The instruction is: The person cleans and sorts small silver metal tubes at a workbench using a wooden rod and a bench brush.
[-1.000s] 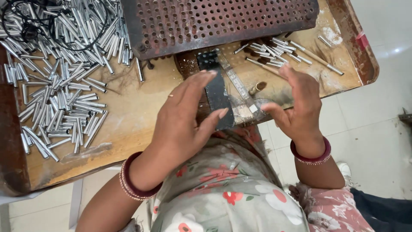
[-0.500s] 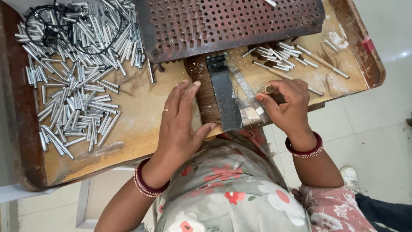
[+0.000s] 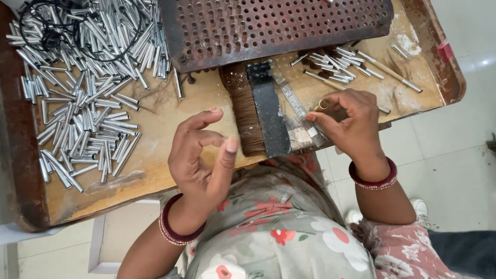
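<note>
Right hand (image 3: 349,124) pinches what looks like a small brass ferrule (image 3: 322,105); left hand (image 3: 201,155) hovers open beside the brown bristle bundle (image 3: 247,116)

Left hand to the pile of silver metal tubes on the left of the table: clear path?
Probably yes. The left hand hovers empty over bare tabletop, and the silver tubes lie loose just beside it with nothing between. The perforated metal plate sits farther back, out of the way.

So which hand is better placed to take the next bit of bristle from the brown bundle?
Probably the left hand: it is empty, fingers pinched, just beside the brown bristle bundle. The right hand already holds a small brass-coloured ferrule.
</note>
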